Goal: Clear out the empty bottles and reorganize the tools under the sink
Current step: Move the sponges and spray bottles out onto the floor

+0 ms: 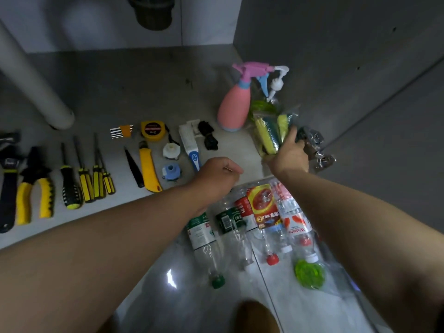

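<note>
Several empty plastic bottles (249,224) lie side by side on the floor in front of the cabinet, caps toward me. On the cabinet floor, tools lie in a row: pliers (36,188), screwdrivers (84,179), a yellow utility knife (147,167), a tape measure (152,130) and a white brush (189,145). My right hand (289,152) grips a clear pack of yellow and blue sponges (269,133) beside the pink spray bottle (234,109). My left hand (217,175) hovers above the bottles' bases with fingers curled; a thin object may be pinched in it.
A grey drain pipe (31,78) slants down at the left. A wrench (8,179) lies at the far left. A white pump dispenser (276,85) stands behind the spray bottle. A metal hinge (314,145) sits on the right cabinet wall. A green scrubber (310,273) lies by the bottles.
</note>
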